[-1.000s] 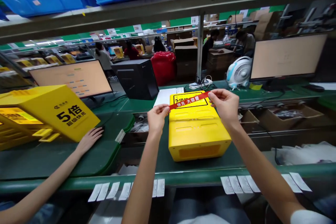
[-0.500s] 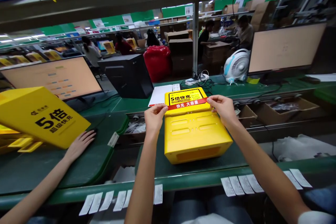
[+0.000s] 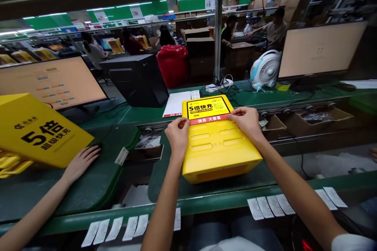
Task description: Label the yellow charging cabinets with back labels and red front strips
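1. The person's left hand (image 3: 178,137) pinches the left end of a red label strip (image 3: 209,120) between thumb and fingertips; the right hand (image 3: 246,123) pinches the strip's right end in the same way.
2. The strip, printed with white Chinese characters, runs across the upper face of a yellow casing (image 3: 220,145), just below a black-framed printed label (image 3: 209,106); whether it is stuck down cannot be told.
3. The casing rests on the green worktop (image 3: 229,188) in front of the person, between the forearms; raised oblong ribs mark its upper face and an opening shows at its near end.
4. At the left, a co-worker's hand (image 3: 84,160) lies with the palm down, beside the lower corner of a second yellow casing (image 3: 50,133), which stands tilted.
5. Beyond the first casing lies a white sheet (image 3: 178,102) with a red strip along its near edge; farther back stand a black computer tower (image 3: 135,80), a white-and-blue fan (image 3: 267,68) and a monitor (image 3: 321,49).
6. White printed labels (image 3: 255,208) hang along the worktop's front rail (image 3: 212,200).
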Demonstrator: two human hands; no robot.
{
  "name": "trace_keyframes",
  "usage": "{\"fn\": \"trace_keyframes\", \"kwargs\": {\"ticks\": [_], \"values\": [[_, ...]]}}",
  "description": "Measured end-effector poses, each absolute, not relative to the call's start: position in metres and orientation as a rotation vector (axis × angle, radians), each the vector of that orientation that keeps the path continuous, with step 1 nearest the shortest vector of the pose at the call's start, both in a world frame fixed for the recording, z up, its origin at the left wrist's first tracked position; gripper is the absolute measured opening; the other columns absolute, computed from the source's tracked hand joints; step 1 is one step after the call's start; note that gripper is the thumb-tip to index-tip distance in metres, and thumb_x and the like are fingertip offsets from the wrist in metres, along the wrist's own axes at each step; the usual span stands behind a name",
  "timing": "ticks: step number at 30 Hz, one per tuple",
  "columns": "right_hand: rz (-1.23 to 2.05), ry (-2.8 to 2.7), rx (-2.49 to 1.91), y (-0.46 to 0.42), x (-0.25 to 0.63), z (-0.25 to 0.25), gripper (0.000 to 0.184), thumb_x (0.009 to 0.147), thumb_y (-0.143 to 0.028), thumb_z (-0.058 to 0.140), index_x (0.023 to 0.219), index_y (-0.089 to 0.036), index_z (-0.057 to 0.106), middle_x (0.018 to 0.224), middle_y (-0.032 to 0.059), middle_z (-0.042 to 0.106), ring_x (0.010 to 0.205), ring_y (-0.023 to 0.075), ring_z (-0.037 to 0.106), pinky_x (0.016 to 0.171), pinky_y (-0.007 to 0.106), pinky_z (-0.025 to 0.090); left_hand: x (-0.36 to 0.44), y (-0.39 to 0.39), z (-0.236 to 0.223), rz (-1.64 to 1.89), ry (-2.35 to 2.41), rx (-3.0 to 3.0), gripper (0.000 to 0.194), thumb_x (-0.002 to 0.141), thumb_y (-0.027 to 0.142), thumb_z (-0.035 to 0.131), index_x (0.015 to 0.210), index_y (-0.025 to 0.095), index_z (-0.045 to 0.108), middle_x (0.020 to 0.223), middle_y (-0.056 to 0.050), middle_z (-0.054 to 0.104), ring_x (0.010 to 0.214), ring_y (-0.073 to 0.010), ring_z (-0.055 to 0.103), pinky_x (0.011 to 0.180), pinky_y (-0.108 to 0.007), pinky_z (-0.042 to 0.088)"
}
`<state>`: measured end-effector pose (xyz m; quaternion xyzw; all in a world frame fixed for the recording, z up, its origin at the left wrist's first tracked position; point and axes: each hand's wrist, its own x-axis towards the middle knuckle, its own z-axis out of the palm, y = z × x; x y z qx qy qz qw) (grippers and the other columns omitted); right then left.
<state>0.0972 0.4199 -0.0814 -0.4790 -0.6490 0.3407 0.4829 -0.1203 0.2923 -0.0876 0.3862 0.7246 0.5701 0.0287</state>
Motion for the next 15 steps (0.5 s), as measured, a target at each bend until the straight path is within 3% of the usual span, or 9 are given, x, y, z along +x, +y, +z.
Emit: {"fn": "trace_keyframes", "kwargs": {"ticks": [4,15], "values": [[0.767,-1.609,-1.208,0.4207,0.0962,-0.0795,0.018,0.061,-0.029,0.080,0.071,-0.015,0.075,0.068,0.0041,0.071,0.064,0.0177,0.064,0.060,0.026,0.045,-0.1202,0.2947,-0.0868,1.679,2.302,1.281,0.007,0.081,0.019,0.069,0.082,0.017,0.076,0.077,-0.001,0.074,0.072,-0.0162,0.067,0.073,-0.026,0.048],[0.685,-1.660,-1.263,0.4204,0.0932,-0.0767,0.010,0.063,-0.022,0.077,0.070,-0.015,0.075,0.068,0.0027,0.071,0.066,0.0185,0.066,0.064,0.027,0.046,-0.1188,0.2958,-0.0830,1.519,2.439,1.366,0.010,0.083,0.016,0.068,0.088,0.016,0.077,0.086,-0.005,0.077,0.084,-0.0217,0.069,0.082,-0.031,0.050]]}}
